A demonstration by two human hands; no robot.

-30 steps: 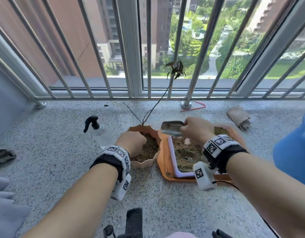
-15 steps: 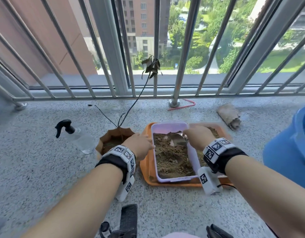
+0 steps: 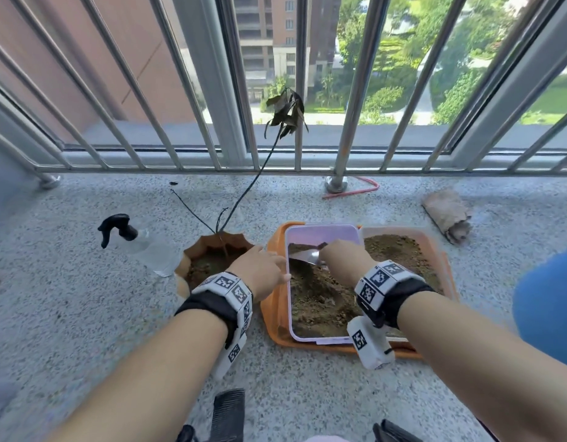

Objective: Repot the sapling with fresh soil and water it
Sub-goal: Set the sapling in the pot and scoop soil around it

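Note:
A thin sapling (image 3: 287, 111) with dark drooping leaves stands in a brown pot (image 3: 212, 245) partly filled with soil. To the pot's right an orange tray (image 3: 271, 314) holds a lilac box (image 3: 322, 232) of brown soil. My right hand (image 3: 341, 261) grips a metal trowel (image 3: 306, 256) whose blade is dug into the soil in the box. My left hand (image 3: 259, 271) rests on the left rim of the box, between pot and tray; its fingertips touch the rim. A clear spray bottle (image 3: 141, 242) with a black trigger lies left of the pot.
Metal balcony railing (image 3: 352, 100) runs along the far edge of the speckled floor. A crumpled brown rag (image 3: 448, 215) lies at the back right, a red cord (image 3: 355, 191) by a railing post. A blue container (image 3: 550, 301) stands at the right edge. A black comb (image 3: 229, 413) lies near me.
The trowel went from above the pot down into the soil box. My left hand left the pot and moved right to the box rim. The view shifted left.

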